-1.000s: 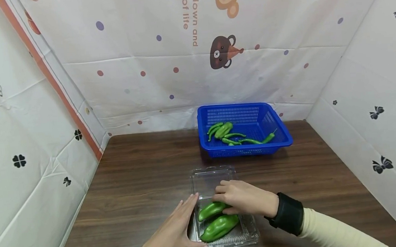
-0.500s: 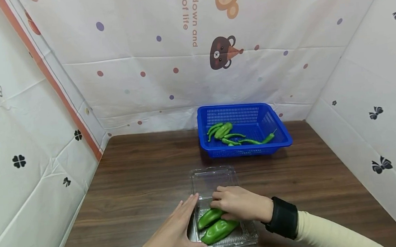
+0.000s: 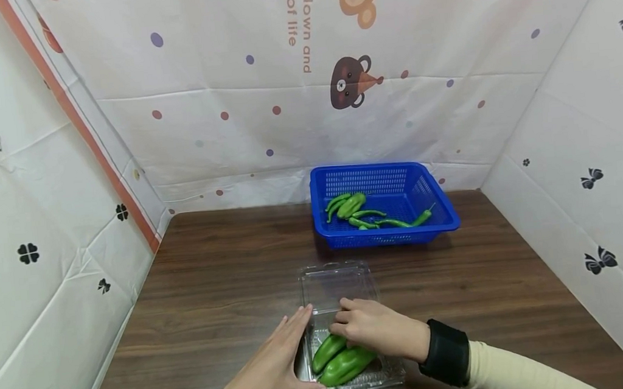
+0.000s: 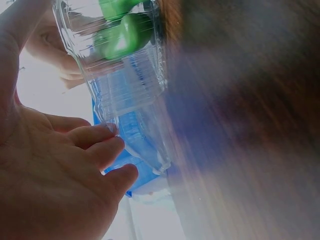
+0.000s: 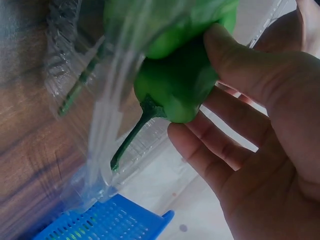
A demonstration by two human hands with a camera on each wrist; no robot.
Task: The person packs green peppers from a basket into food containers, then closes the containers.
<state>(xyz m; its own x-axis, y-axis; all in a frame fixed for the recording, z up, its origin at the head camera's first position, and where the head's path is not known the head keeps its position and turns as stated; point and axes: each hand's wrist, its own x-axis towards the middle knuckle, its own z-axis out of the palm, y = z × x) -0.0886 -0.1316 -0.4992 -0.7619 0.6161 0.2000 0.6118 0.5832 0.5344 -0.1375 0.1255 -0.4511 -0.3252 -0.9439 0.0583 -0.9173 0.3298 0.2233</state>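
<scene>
Head view: the left hand (image 3: 272, 362), fingers spread, braces the clear box (image 3: 370, 387) while the right hand (image 3: 379, 326) pinches the farther pepper (image 3: 327, 353) near its stem end inside, against the nearer pepper (image 3: 347, 366), where a light touch likely settles it best.

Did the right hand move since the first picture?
Yes. In the head view, the right hand has moved a little down the picture, farther from the blue basket.

Glossy peppers (image 3: 347, 366), clear plastic container (image 3: 336, 285)
</scene>
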